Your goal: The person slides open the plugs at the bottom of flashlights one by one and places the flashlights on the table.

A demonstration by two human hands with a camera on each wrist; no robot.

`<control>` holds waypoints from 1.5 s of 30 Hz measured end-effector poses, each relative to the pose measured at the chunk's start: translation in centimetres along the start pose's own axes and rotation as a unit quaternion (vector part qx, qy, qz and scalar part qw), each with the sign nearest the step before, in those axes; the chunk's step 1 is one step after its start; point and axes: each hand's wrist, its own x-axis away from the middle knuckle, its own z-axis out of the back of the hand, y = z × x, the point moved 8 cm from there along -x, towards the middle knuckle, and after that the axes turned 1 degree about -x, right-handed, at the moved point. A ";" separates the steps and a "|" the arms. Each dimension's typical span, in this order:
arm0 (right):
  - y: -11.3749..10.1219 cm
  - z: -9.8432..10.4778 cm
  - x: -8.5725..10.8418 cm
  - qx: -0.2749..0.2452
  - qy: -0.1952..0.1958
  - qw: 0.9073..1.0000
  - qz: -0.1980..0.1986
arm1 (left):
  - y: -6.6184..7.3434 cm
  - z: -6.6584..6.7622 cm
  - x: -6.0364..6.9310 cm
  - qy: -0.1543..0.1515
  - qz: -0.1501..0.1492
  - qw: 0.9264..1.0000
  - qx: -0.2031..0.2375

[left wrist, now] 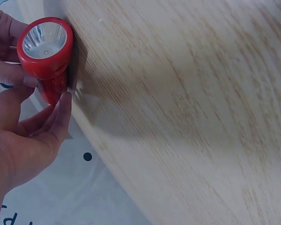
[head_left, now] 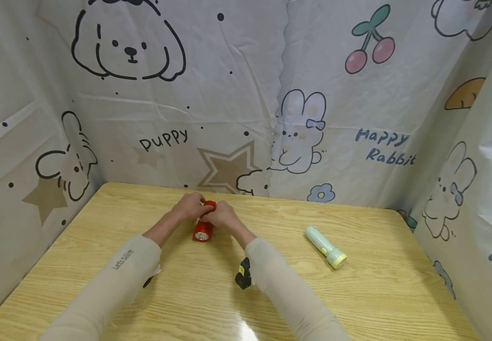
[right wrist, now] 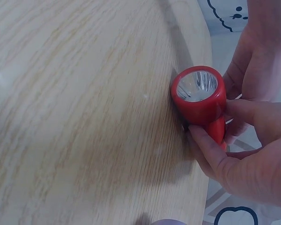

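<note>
A red flashlight point(head_left: 203, 231) lies near the back of the table, its clear lens facing the front edge. My right hand point(head_left: 221, 215) grips its body just behind the wide head, thumb on one side and fingers on the other, as the right wrist view shows point(right wrist: 253, 154). At the tail end, my left hand point(head_left: 189, 206) pinches the flashlight between thumb and fingers. In the left wrist view, the left hand point(left wrist: 28, 136) partly hides the tail beneath the reflector head.
A pale green flashlight point(head_left: 324, 247) with a yellow rim lies to the right. Under the right forearm is a black and yellow object point(head_left: 243, 274), partly covered. Something dark point(head_left: 147, 282) peeks out by the left cuff. A printed curtain point(head_left: 237, 94) stands behind the table.
</note>
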 end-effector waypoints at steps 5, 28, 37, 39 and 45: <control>-0.1 0.1 0.1 -0.021 -0.001 1.000 -0.008 | 0.0 0.0 0.1 -0.009 0.005 1.000 0.009; 0.5 -0.1 -0.9 -0.029 -0.017 0.999 -0.032 | -1.5 -0.5 -0.5 -0.025 0.031 0.994 0.100; -0.2 0.1 0.0 -0.017 -0.012 0.999 -0.027 | -2.0 -0.6 -0.4 -0.024 0.061 0.984 0.164; -0.3 0.2 0.1 -0.023 -0.014 0.999 -0.027 | -1.8 -0.6 -0.3 -0.021 0.064 0.982 0.177; -0.7 0.9 0.1 -0.017 0.000 1.000 -0.026 | -1.3 -0.3 0.2 -0.001 0.075 0.974 0.211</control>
